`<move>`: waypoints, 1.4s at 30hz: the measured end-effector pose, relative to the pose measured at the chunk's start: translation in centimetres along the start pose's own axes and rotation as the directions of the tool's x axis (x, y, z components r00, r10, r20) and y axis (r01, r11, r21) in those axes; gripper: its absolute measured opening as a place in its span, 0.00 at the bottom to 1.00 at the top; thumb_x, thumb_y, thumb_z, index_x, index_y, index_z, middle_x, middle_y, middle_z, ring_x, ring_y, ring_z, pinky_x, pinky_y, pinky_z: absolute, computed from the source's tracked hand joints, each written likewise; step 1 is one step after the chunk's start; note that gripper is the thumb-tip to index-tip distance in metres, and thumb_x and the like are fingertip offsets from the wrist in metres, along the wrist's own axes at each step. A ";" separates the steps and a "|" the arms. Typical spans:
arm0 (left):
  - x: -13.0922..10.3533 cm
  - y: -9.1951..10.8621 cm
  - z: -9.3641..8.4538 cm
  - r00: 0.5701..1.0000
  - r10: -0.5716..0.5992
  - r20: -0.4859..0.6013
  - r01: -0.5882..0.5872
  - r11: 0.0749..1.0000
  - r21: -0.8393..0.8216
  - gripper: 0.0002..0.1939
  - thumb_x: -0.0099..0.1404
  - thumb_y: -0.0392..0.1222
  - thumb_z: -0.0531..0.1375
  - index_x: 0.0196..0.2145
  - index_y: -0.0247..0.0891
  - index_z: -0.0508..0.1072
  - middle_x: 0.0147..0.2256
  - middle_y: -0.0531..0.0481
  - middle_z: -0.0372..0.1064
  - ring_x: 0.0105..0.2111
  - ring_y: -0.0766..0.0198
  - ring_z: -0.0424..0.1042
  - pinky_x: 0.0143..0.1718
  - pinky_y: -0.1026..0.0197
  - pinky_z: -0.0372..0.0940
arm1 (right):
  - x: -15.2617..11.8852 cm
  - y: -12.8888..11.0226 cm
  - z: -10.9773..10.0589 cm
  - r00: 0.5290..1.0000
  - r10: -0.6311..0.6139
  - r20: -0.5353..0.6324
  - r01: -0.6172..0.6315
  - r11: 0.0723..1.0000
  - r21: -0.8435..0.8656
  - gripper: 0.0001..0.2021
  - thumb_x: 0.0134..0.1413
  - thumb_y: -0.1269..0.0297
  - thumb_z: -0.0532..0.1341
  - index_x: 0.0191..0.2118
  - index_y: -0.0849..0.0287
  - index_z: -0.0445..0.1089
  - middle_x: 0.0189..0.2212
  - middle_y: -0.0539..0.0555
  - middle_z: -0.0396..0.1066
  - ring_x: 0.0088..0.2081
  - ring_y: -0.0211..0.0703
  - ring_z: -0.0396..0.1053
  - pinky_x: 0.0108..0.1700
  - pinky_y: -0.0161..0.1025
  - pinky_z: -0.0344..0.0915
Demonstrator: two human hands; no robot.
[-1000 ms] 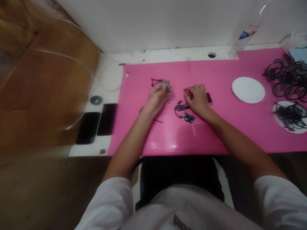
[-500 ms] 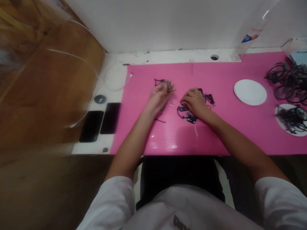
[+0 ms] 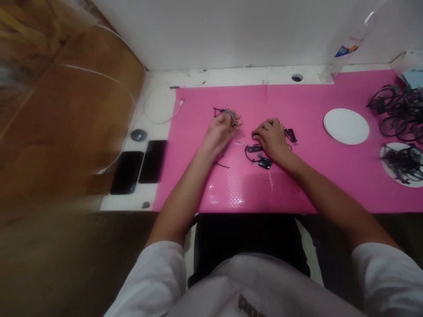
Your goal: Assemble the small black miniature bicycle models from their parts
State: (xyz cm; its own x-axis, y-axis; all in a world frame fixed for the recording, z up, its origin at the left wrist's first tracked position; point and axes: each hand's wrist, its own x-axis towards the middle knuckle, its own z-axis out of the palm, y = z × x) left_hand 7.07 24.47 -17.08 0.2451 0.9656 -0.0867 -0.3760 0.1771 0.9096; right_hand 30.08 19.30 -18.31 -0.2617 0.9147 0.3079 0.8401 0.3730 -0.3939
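My left hand (image 3: 220, 132) is closed around a small dark bicycle-frame-like piece (image 3: 218, 112), raised above the pink mat; a grey part of it shows between the fingers. To its right, my right hand (image 3: 271, 138) lies palm down over a group of small black plastic parts (image 3: 265, 163), with its fingers bent and pressed together at the tips. Whatever those fingertips pinch is hidden. Small silvery pieces (image 3: 238, 141) lie between the two hands. A thin black rod (image 3: 222, 165) rests below my left wrist.
Several black model bicycles (image 3: 398, 110) are heaped at the right. Near them are a white round plate (image 3: 346, 127) and another plate (image 3: 393, 175) bearing black parts. A clear bottle (image 3: 346, 50) stands at the back. Two phones (image 3: 152, 162) and a white cable (image 3: 161, 122) lie at the left.
My right hand has shifted slightly right and up over the black parts, uncovering a little more of them. My left hand keeps its hold with almost no movement.
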 end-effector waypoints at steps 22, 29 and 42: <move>0.2 -0.6 0.0 1.000 0.029 0.013 -0.029 0.999 0.041 0.21 0.68 0.60 0.75 0.48 0.44 0.82 0.48 0.43 0.83 0.52 0.54 0.83 0.54 0.53 0.76 | 0.1 -1.6 -0.8 0.973 -0.211 0.090 0.182 0.948 0.260 0.10 0.76 0.61 0.61 0.44 0.53 0.82 0.45 0.59 0.80 0.56 0.60 0.66 0.65 0.59 0.61; 0.6 0.8 -1.0 0.997 0.065 -0.034 -0.065 0.998 0.020 0.21 0.71 0.58 0.73 0.53 0.43 0.81 0.52 0.41 0.81 0.59 0.48 0.81 0.60 0.48 0.75 | 0.2 -0.9 -0.9 0.988 0.038 -0.151 -0.005 0.978 0.209 0.13 0.77 0.55 0.59 0.46 0.53 0.79 0.44 0.60 0.79 0.54 0.61 0.69 0.64 0.62 0.62; 0.8 0.7 -1.4 0.985 0.156 -0.076 -0.152 0.987 0.055 0.21 0.63 0.55 0.79 0.46 0.41 0.82 0.46 0.43 0.83 0.51 0.53 0.84 0.58 0.50 0.78 | 0.1 -0.4 -0.6 0.973 0.103 -0.207 -0.070 0.985 0.159 0.14 0.75 0.55 0.61 0.52 0.56 0.80 0.49 0.64 0.80 0.59 0.68 0.67 0.66 0.70 0.61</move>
State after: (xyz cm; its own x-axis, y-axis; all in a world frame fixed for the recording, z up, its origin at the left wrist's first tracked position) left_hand 5.73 25.66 -17.05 0.1145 0.9931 0.0258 -0.3596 0.0172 0.9329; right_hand 29.97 19.15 -17.56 -0.0698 0.8961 0.4383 0.7700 0.3277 -0.5474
